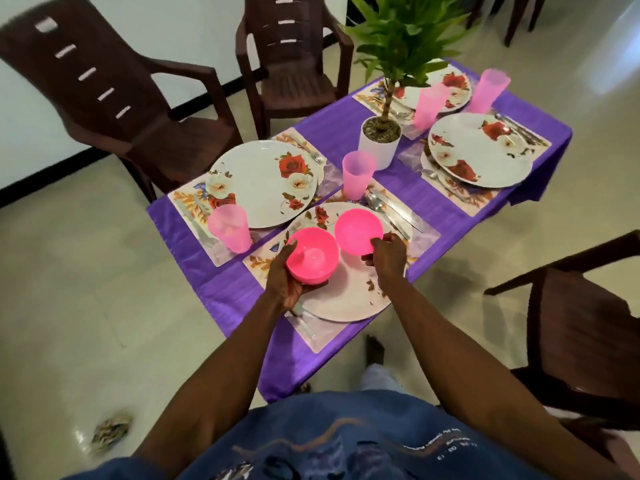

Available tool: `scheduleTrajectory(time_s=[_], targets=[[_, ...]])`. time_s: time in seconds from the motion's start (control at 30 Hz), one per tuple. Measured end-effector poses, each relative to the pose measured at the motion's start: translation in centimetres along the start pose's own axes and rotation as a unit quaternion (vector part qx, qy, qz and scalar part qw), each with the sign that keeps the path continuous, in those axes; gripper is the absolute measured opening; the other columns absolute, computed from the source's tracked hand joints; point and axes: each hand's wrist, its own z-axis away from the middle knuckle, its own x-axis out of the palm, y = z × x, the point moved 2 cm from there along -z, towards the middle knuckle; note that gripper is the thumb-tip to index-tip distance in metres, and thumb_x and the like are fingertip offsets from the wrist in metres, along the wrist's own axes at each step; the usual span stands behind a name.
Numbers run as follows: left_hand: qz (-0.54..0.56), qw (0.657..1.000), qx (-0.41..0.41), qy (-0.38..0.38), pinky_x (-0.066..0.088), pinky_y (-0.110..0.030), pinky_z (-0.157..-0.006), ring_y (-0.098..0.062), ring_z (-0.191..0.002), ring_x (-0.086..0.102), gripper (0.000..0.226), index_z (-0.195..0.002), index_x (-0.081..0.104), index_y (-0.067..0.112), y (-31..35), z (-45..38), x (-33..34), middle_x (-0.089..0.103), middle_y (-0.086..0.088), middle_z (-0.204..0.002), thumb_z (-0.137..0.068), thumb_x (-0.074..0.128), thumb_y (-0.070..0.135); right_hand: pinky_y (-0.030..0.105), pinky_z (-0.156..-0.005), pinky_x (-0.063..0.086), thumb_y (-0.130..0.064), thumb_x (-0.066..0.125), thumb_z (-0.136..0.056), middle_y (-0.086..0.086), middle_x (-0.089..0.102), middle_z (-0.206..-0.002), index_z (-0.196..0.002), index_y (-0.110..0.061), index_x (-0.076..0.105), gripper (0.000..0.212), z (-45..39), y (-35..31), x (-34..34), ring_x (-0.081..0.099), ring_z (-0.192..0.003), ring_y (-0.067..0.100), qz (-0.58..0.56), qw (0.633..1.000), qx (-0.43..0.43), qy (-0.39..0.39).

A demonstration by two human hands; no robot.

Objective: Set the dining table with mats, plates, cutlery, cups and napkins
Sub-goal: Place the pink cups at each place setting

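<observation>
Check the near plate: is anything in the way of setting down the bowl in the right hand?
Nothing visible. The right hand holds its bowl over bare plate; the left hand holds the other bowl off to the side.

1. One view only, worn on the person's head, looking forward and steeply down past the chest.
2. It stands close at the near end of the table [450, 216], which runs away toward the far right.
3. The wide lens takes in floor and chairs [114, 109] on both sides (edges bend noticeably).
4. Both forearms enter from the near edge.
</observation>
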Motion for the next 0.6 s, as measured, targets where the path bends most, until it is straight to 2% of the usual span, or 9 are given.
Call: scheduleTrajectory(time_s=[0.1,0.2,0.3,0.4,0.47,0.53,0.6], targets=[[0.010,0.999,0.014,0.037,0.052,-0.064,-0.076,-0.047,-0.117,0.055,0.072,-0.140,0.050,0.020,0.1,-1.1,1.8,0.053,-0.023,-0.136,-0.076,0.073,0.042,0.028,-0.044,0.050,-0.014,0.057,-0.085,0.018,0.069,-0.100,-0.117,-0.008,0.057,0.032,-3.1,-0.9,0.4,0.070,-0.059,0.026,0.034,0.999,0.001,-0.042],[0.027,0.996,0.043,0.074,0.053,-0.062,-0.074,-0.047,-0.115,0.057,0.068,-0.139,0.050,0.020,-0.2,-1.9,3.8,0.054,-0.022,-0.134,-0.078,0.071,0.042,0.020,-0.034,0.039,-0.012,0.057,-0.085,0.023,0.068,-0.101,-0.117,-0.008,0.056,0.033,-5.9,-1.3,0.3,0.069,-0.060,0.027,0.051,0.996,0.011,-0.071],[0.042,0.992,0.063,0.098,0.053,-0.063,-0.075,-0.047,-0.112,0.058,0.060,-0.138,0.050,0.020,-0.8,-2.5,5.4,0.054,-0.022,-0.133,-0.085,0.066,0.042,0.029,-0.034,0.046,-0.012,0.055,-0.083,0.020,0.069,-0.095,-0.114,-0.008,0.060,0.032,-7.9,-1.9,0.1,0.069,-0.058,0.030,0.095,0.990,0.005,-0.101],[0.061,0.986,0.081,0.131,0.051,-0.065,-0.078,-0.048,-0.116,0.057,0.069,-0.138,0.050,0.022,-1.5,-2.7,6.4,0.052,-0.022,-0.136,-0.077,0.074,0.044,0.044,-0.036,0.052,-0.014,0.053,-0.078,0.016,0.070,-0.083,-0.105,-0.011,0.062,0.029,-9.3,-1.9,-0.2,0.065,-0.051,0.032,0.120,0.984,0.003,-0.131],[0.070,0.982,0.096,0.144,0.050,-0.066,-0.080,-0.048,-0.118,0.055,0.073,-0.139,0.049,0.022,-2.2,-2.8,7.0,0.052,-0.022,-0.137,-0.074,0.075,0.045,0.047,-0.041,0.054,-0.016,0.051,-0.074,0.015,0.071,-0.085,-0.105,-0.012,0.063,0.033,-10.4,-1.5,-0.2,0.065,-0.051,0.030,0.124,0.981,-0.005,-0.151],[0.076,0.979,0.108,0.155,0.049,-0.069,-0.082,-0.049,-0.118,0.055,0.070,-0.139,0.049,0.023,-2.6,-2.7,7.1,0.052,-0.022,-0.137,-0.076,0.074,0.043,0.038,-0.046,0.056,-0.015,0.053,-0.077,0.015,0.072,-0.093,-0.108,-0.010,0.064,0.034,-10.6,-1.7,-0.1,0.070,-0.062,0.028,0.130,0.977,-0.013,-0.171],[0.079,0.976,0.118,0.164,0.048,-0.070,-0.082,-0.049,-0.118,0.055,0.071,-0.138,0.050,0.026,-2.9,-2.6,7.2,0.051,-0.021,-0.138,-0.074,0.077,0.043,0.024,-0.042,0.048,-0.012,0.055,-0.083,0.013,0.071,-0.096,-0.111,-0.006,0.063,0.030,-10.6,-2.3,0.1,0.071,-0.070,0.027,0.136,0.973,-0.018,-0.185]])
